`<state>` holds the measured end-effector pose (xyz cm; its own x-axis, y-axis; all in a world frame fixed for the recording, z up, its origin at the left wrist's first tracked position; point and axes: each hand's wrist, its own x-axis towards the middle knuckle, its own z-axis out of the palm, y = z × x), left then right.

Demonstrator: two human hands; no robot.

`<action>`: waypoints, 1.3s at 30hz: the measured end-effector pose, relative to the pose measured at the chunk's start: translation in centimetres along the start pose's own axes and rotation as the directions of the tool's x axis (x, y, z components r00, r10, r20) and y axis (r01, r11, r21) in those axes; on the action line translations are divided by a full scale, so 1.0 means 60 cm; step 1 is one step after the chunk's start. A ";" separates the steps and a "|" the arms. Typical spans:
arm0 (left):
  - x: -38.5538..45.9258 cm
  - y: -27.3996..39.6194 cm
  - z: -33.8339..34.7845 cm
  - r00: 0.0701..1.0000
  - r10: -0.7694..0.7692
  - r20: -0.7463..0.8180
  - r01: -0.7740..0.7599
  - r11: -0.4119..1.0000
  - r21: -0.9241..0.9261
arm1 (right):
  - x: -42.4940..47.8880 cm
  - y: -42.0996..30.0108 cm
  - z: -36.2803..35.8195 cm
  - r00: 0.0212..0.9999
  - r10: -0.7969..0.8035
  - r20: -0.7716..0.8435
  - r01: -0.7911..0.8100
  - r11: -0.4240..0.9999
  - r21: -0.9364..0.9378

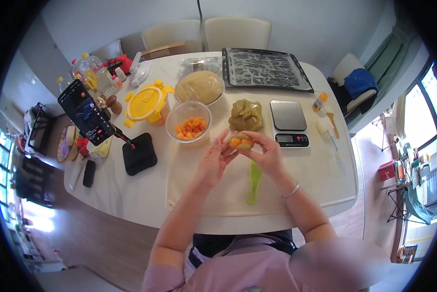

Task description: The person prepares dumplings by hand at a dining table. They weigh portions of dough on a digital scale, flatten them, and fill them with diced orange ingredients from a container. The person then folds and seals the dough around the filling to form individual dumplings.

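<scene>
Between my hands is a small piece of greenish-brown paste (245, 146) wrapped partly around orange filling (236, 142). My right hand (267, 151) holds it by its right side, and my left hand (216, 158) is against its left side with fingers extended. Just beyond lies a larger lump of the same paste (245, 115). A clear bowl (188, 104) of orange pieces (191, 128) stands to the left, and behind it a big ball of dough (199, 87) sits under plastic film. Under my hands a green utensil (255, 182) lies on the pale mat, its upper end hidden.
A digital kitchen scale (288, 122) stands right of the paste. A lined black baking tray (267, 69) lies at the back. Left are a yellow-lidded container (145, 102) and a phone (86, 112) on a stand. A glue-like bottle (320, 102) and brush (327, 127) lie right.
</scene>
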<state>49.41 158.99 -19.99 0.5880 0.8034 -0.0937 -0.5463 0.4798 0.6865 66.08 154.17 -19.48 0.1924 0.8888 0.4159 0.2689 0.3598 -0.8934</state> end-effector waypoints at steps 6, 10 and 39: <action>0.000 -0.021 -0.009 0.996 -0.026 0.085 0.023 0.999 0.027 | -0.008 -0.013 0.010 0.974 -0.220 0.061 0.226 0.894 -0.387; 0.000 -0.021 -0.009 0.999 -0.024 0.028 0.024 1.000 0.011 | -0.005 -0.014 0.006 0.964 -0.250 0.090 0.266 0.897 -0.354; -0.008 -0.060 0.010 0.960 0.279 -0.013 -0.261 0.915 0.308 | -0.032 -0.003 0.045 0.946 0.316 -0.073 -0.258 0.870 0.419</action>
<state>51.44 156.65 -21.99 0.4045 0.9099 0.0918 -0.4692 0.1203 0.8748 63.09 153.18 -20.58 0.3358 0.9338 0.1235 -0.2114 0.2025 -0.9562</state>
